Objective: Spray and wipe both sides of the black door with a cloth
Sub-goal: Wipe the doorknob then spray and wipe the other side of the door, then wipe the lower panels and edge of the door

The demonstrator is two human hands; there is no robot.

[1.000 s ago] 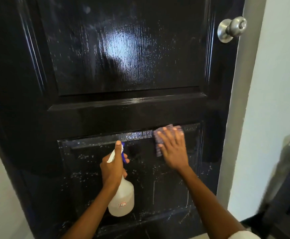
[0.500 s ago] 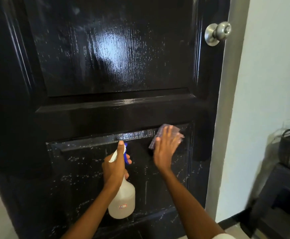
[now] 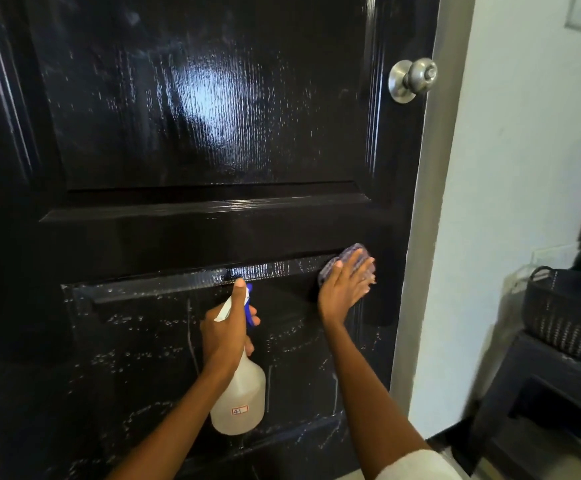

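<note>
Since the earlier frame, the cloth point(image 3: 349, 258) and the right hand point(image 3: 342, 287) pressing it had slid rightward along the top edge of the lower panel, from near its middle to its right corner, while the left hand point(image 3: 226, 332) stayed put. Going left to right: the left hand was curled round the neck of the spray bottle point(image 3: 239, 396), forefinger stretched up along the nozzle; just right of it, the right hand lay flat, fingers straight, on the cloth against the black door point(image 3: 195, 116). Droplets and runs below both hands suggested the lower panel was sprayed but largely unwiped; the glossy upper panel looked done. The far side, unseen, presumably remained. Counted: one door, one bottle, one cloth, one knob point(image 3: 412, 79) above the right hand, one basket point(image 3: 566, 317) further right.
</note>
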